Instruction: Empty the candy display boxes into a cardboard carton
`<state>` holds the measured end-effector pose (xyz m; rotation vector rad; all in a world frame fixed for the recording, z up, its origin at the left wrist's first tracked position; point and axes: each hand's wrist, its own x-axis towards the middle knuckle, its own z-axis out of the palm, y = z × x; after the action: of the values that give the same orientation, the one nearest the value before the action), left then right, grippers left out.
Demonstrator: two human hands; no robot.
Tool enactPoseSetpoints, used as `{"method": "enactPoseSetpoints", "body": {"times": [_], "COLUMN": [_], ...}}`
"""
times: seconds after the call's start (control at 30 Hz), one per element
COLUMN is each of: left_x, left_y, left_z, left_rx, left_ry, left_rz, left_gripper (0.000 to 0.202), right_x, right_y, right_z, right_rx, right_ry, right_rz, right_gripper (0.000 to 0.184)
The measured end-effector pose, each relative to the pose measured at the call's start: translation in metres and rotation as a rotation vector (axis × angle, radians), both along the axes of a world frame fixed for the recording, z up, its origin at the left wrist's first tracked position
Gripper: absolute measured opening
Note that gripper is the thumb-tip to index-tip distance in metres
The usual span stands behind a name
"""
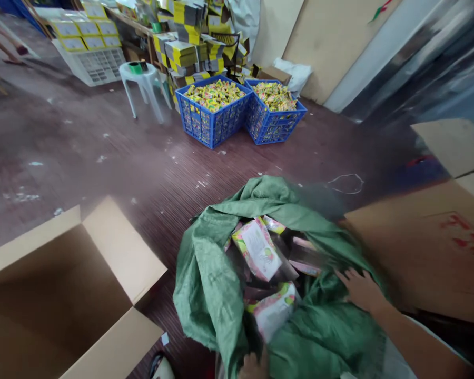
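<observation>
A green woven sack (217, 263) stands in front of me with its mouth open and its rim folded outward. Inside lie several printed packets, among them a white, pink and yellow packet (258, 250) and another packet (274, 310) nearer to me. My right hand (361, 289) lies on the sack's right rim, fingers spread over the cloth. At the bottom edge of the view, my left hand (255, 367) has its fingers curled at the sack's near rim; it is blurred and partly cut off.
An open cardboard box (114, 252) sits at the left, and another carton (418, 247) with red print at the right. Farther off are two blue crates (197, 122) full of small yellow packs, a white stool (142, 79), a white crate (97, 66) and stacked yellow-grey cartons (179, 52).
</observation>
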<state>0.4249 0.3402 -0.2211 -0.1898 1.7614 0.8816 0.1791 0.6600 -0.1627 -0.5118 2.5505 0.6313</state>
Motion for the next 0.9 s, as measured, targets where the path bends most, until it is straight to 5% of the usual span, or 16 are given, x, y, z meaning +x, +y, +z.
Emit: {"method": "enactPoseSetpoints", "body": {"times": [0.1, 0.17, 0.23, 0.3, 0.4, 0.57, 0.7, 0.8, 0.9], "left_x": [-0.008, -0.036, -0.070, -0.100, -0.117, -0.080, -0.041, -0.001, 0.066], "left_y": [-0.030, -0.049, -0.070, -0.095, -0.137, -0.181, -0.170, -0.153, -0.142], "left_z": [0.019, 0.033, 0.038, 0.029, 0.003, -0.020, -0.013, -0.004, 0.008], "left_rx": [-0.022, -0.014, -0.115, -0.346, -0.645, -0.727, -0.726, -0.578, -0.413], "left_ry": [-0.005, 0.286, 0.615, 0.712, 0.482, 0.310, 0.291, 0.230, 0.052], "left_rz": [-0.072, -0.029, 0.030, 0.065, 0.124, 0.194, 0.286, 0.375, 0.478], "left_gripper": [0.057, 0.063, 0.066, 0.062, 0.054, 0.059, 0.072, 0.072, 0.067], "right_x": [0.028, 0.033, 0.028, 0.016, -0.018, -0.108, -0.172, -0.173, -0.119], "right_y": [-0.009, -0.024, -0.048, -0.081, -0.143, -0.248, -0.305, -0.334, -0.346], "right_z": [-0.016, -0.016, -0.017, -0.025, -0.052, -0.084, -0.064, -0.043, -0.043], "right_rx": [0.136, 0.111, 0.043, -0.038, -0.191, -0.403, -0.562, -0.790, -0.906], "right_ry": [-0.108, -0.126, -0.116, -0.111, -0.111, 0.034, 0.187, 0.219, 0.102], "right_rz": [-0.059, -0.084, -0.084, -0.053, -0.009, -0.101, -0.107, 0.061, 0.221], "right_gripper": [0.056, 0.041, 0.046, 0.050, 0.047, 0.059, 0.072, 0.070, 0.063]}}
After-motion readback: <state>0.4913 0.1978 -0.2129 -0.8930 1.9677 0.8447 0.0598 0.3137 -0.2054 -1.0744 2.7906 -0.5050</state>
